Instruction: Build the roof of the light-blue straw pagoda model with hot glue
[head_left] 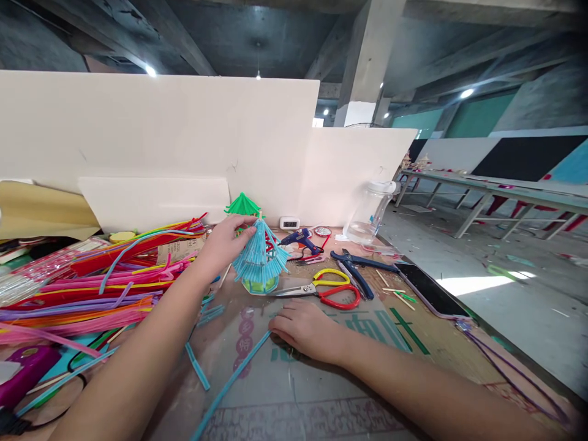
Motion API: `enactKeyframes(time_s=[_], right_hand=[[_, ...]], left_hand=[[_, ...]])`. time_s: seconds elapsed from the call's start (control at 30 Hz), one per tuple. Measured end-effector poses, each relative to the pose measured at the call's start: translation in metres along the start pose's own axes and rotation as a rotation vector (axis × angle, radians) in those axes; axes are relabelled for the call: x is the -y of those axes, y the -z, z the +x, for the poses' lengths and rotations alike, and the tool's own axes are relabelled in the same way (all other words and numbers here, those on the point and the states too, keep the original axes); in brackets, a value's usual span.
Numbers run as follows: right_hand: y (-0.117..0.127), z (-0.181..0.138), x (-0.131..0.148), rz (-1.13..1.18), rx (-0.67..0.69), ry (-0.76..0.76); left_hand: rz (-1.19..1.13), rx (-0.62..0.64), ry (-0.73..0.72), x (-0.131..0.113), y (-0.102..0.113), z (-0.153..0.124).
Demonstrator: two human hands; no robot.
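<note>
My left hand (232, 237) is closed at the upper side of a light-blue tiered pagoda model (261, 260), which stands upright on a pale green base. A wooden stick tip shows at its top. My right hand (303, 327) rests low on the board, fingers curled over the end of a long blue pipe cleaner (229, 383) that runs toward the front edge. Just beyond that hand lie scissors (328, 288) with one yellow and one red handle. Behind the blue model stands a green pagoda model (242, 203), partly hidden by my left hand.
Colourful pipe cleaners (119, 275) are heaped at the left. Short blue pieces (197, 366) lie near my left forearm. Farther back are a glue gun (303, 241), a small digital clock (290, 223) and a clear jug (370, 213). Pliers (353, 275) and a phone (432, 290) lie right.
</note>
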State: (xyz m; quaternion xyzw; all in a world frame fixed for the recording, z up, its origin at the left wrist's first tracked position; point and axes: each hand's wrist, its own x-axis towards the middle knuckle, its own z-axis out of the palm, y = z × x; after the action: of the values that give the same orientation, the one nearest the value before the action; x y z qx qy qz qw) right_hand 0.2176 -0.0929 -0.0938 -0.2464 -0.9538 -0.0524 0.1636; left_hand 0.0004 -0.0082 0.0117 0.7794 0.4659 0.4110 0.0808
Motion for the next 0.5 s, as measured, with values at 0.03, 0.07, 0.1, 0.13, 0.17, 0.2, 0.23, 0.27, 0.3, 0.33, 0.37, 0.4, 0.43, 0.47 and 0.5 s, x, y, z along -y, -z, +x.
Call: enactKeyframes(time_s=[0.03,0.07,0.1,0.13,0.17,0.2,0.23,0.27,0.3,0.33,0.37,0.4,0.43,0.47,0.5], right_hand=[[-0.001,-0.001,-0.002,-0.003,-0.03,-0.013],[-0.002,-0.002,-0.004,0.006,-0.068,-0.043],[-0.003,-0.003,-0.005,0.039,-0.109,-0.085],[-0.002,-0.004,-0.006,0.102,-0.151,-0.138],[-0.002,-0.004,-0.006,0.193,-0.194,-0.2],[-0.001,-0.003,-0.007,0.303,-0.238,-0.268],[0.0,-0.003,-0.007,0.42,-0.283,-0.333],[0.001,-0.002,-0.008,0.526,-0.326,-0.395],[0.001,0.0,-0.008,0.614,-0.366,-0.453],[0.001,0.001,-0.009,0.686,-0.402,-0.504],[0.001,0.002,-0.01,0.751,-0.428,-0.547],[-0.001,0.003,-0.011,0.819,-0.442,-0.58],[-0.002,0.004,-0.012,0.895,-0.445,-0.608],[-0.004,0.004,-0.013,0.975,-0.443,-0.633],[-0.006,0.005,-0.014,1.045,-0.44,-0.653]], left_hand=[[-0.01,0.005,0.003,0.001,0.0,0.0],[-0.017,0.01,0.004,0.002,-0.001,0.0],[-0.023,0.015,0.002,0.002,-0.001,0.0],[-0.025,0.018,0.0,0.002,-0.002,0.0],[-0.023,0.02,-0.001,0.001,-0.002,0.0],[-0.021,0.022,0.0,0.0,-0.002,0.0],[-0.021,0.025,0.005,-0.001,-0.002,0.0],[-0.026,0.027,0.014,-0.002,-0.002,0.0],[-0.035,0.029,0.027,-0.003,-0.002,-0.001],[-0.046,0.033,0.042,-0.004,-0.002,-0.001],[-0.059,0.035,0.056,-0.004,-0.002,-0.001],[-0.073,0.038,0.067,-0.005,-0.002,-0.002],[-0.089,0.038,0.074,-0.005,-0.002,-0.002],[-0.108,0.039,0.075,-0.006,-0.002,-0.003],[-0.127,0.043,0.07,-0.006,-0.002,-0.003]])
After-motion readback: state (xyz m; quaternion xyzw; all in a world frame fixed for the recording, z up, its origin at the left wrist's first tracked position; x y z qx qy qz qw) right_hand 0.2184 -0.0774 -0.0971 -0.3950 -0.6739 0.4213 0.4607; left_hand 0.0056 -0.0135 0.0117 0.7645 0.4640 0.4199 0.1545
